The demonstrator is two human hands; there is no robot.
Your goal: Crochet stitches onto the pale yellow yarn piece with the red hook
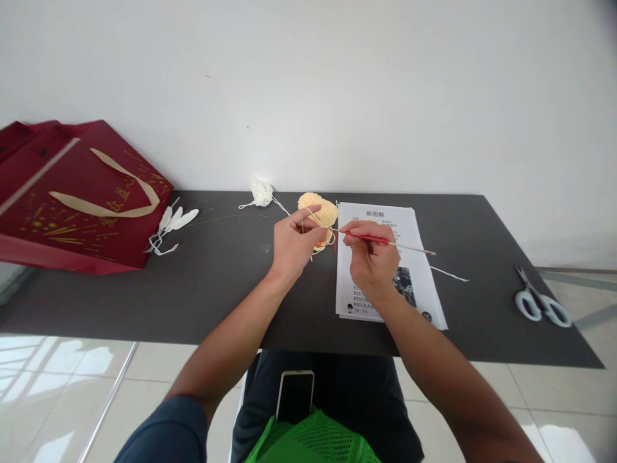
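My left hand (pixel 292 243) is closed, pinching a small orange crochet piece (pixel 322 241) and a strand of pale yarn above the dark table (pixel 231 289). My right hand (pixel 372 256) is closed round a crochet hook (pixel 385 241) with a red grip and a metal shaft, its tip pointing left into the piece. Just behind my fingers lies a ball of peach yarn (pixel 324 209). A printed pattern sheet (pixel 380 257) lies under my right hand.
A red gift bag (pixel 72 193) lies on its side at the far left, with white feather-like bits (pixel 173 225) beside it. A small white yarn bundle (pixel 261 191) sits at the back edge. Scissors (pixel 540 301) lie at the right. A phone (pixel 294 395) and green mesh (pixel 313 440) rest on my lap.
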